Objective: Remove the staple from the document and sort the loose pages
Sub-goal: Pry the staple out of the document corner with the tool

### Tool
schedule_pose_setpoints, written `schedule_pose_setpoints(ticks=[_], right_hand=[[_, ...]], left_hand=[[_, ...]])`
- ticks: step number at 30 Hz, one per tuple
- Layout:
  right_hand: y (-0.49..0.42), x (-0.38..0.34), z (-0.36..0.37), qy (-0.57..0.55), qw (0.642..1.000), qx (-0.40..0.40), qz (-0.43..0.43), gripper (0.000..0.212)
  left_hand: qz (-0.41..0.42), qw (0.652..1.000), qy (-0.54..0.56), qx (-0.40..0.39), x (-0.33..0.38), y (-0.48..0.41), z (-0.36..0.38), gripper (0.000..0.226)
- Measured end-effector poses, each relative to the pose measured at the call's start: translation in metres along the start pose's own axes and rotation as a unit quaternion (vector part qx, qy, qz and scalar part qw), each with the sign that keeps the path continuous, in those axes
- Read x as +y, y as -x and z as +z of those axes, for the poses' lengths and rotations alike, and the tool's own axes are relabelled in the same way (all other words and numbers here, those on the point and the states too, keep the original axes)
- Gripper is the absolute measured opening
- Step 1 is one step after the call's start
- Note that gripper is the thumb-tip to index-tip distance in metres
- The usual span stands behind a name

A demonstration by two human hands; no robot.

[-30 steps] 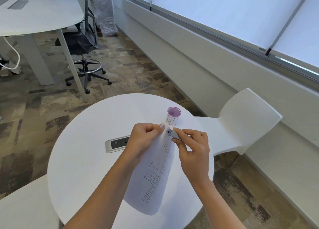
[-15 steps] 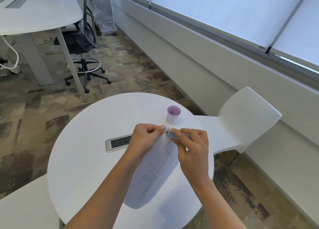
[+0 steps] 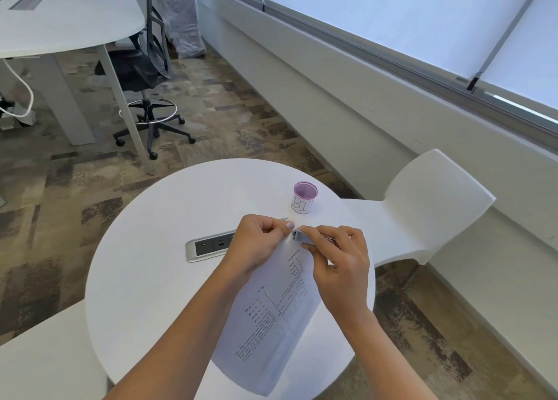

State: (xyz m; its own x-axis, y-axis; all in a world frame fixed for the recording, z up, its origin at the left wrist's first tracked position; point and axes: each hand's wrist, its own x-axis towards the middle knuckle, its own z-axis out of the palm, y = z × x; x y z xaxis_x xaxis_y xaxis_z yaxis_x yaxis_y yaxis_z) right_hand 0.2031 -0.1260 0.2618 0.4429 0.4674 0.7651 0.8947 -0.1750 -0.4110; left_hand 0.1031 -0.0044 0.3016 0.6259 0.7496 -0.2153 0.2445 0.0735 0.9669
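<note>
A printed document (image 3: 271, 318) of stapled white pages hangs above the round white table (image 3: 145, 279), its lower end curling toward me. My left hand (image 3: 259, 244) pinches the document's top corner between thumb and fingers. My right hand (image 3: 335, 257) grips a small grey staple remover (image 3: 299, 237), whose tip touches that same corner beside my left thumb. The staple itself is too small to make out.
A small pink-rimmed cup labelled "BI" (image 3: 305, 202) stands behind my hands. A silver power outlet (image 3: 208, 247) is set into the tabletop to the left. A white moulded chair (image 3: 422, 215) sits to the right, and an office chair (image 3: 151, 76) and a desk (image 3: 60, 22) stand farther back.
My hands and the document's top corner have stayed nearly in place. The staple remover has turned flatter against the corner, and the paper's lower end has swung slightly.
</note>
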Motion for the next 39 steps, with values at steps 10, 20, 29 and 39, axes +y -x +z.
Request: schedule_pose_setpoints(ticks=[10,20,29,39], right_hand=[[0.005,-0.007,0.0,-0.112,0.986,-0.031,0.118,0.027],[0.004,-0.015,-0.006,-0.229,0.934,-0.078,0.262,0.022],[0.005,-0.014,-0.012,-0.325,0.843,-0.112,0.413,0.02],[0.013,-0.013,-0.008,-0.225,0.914,-0.094,0.323,0.024]], left_hand=[[0.012,1.0,0.0,0.01,0.003,0.004,0.001,0.025],[0.028,0.999,-0.002,0.021,0.001,0.007,0.002,0.025],[0.035,0.998,-0.033,0.032,-0.008,0.008,0.009,0.022],[0.031,0.999,-0.015,0.039,-0.014,0.005,0.007,0.022]])
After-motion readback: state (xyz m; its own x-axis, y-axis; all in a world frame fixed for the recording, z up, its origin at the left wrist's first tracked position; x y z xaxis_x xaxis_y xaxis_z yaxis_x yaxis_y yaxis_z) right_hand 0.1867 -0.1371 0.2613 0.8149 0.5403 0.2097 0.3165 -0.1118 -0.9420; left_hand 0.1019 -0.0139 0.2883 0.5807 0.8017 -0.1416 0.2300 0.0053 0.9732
